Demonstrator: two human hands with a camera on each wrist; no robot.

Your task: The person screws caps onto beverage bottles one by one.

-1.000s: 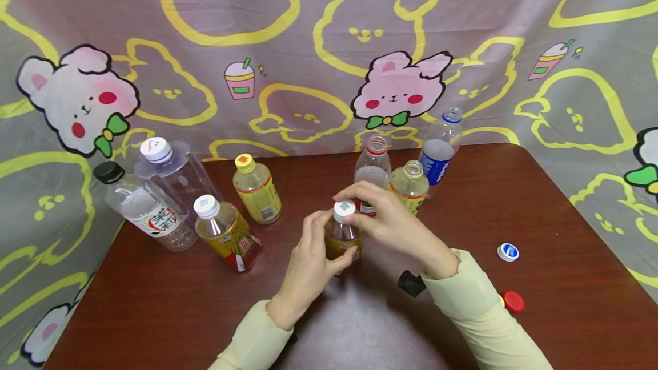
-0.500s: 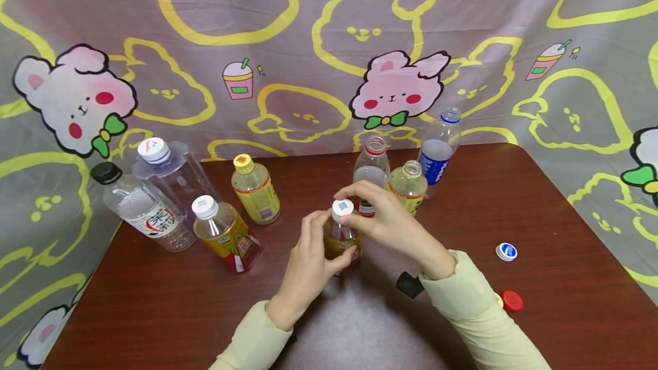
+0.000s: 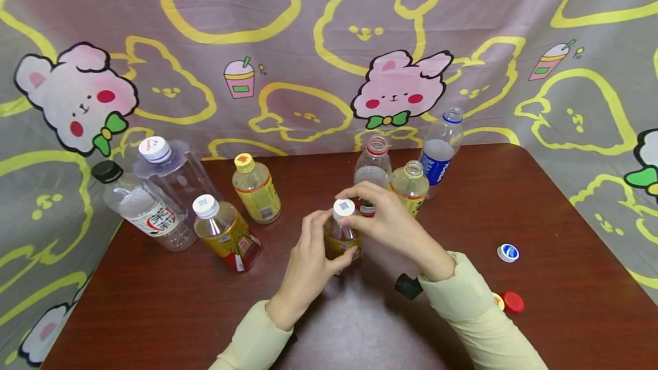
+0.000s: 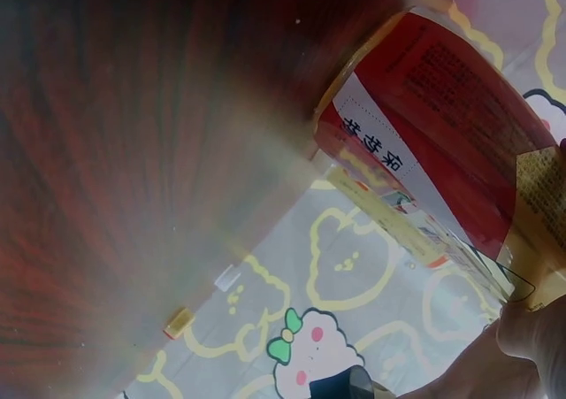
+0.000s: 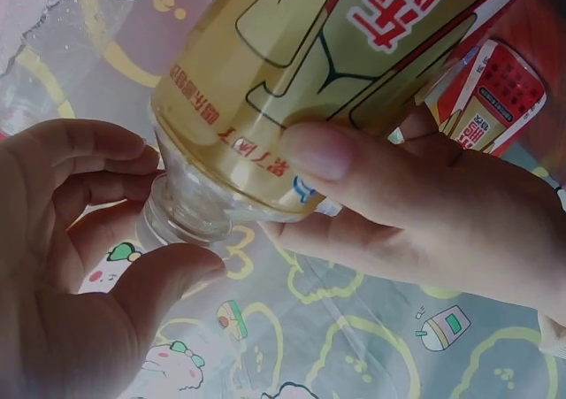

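A drink bottle [image 3: 343, 241] with a gold and red label and a white cap [image 3: 344, 208] stands in the middle of the table. My left hand [image 3: 305, 261] grips its body, thumb in front and fingers on the far side. From the right, my right hand [image 3: 385, 218] pinches the cap between thumb and fingers. The right wrist view has the bottle's label [image 5: 327, 63] large, with the left thumb [image 5: 327, 151] pressed on its shoulder and the right hand [image 5: 80, 257] around the neck end. In the left wrist view the red lower label [image 4: 424, 125] shows.
At left stand capped bottles: black-capped [image 3: 154, 218], white-capped [image 3: 180, 179], gold-labelled [image 3: 231, 238] and yellow-capped [image 3: 259, 196]. Behind the right hand are uncapped bottles: red-necked [image 3: 372, 169], yellow-labelled [image 3: 409, 184], blue-labelled [image 3: 439, 153]. Blue-white [image 3: 508, 253], red [image 3: 513, 302] and yellow [image 3: 498, 301] caps lie at right.
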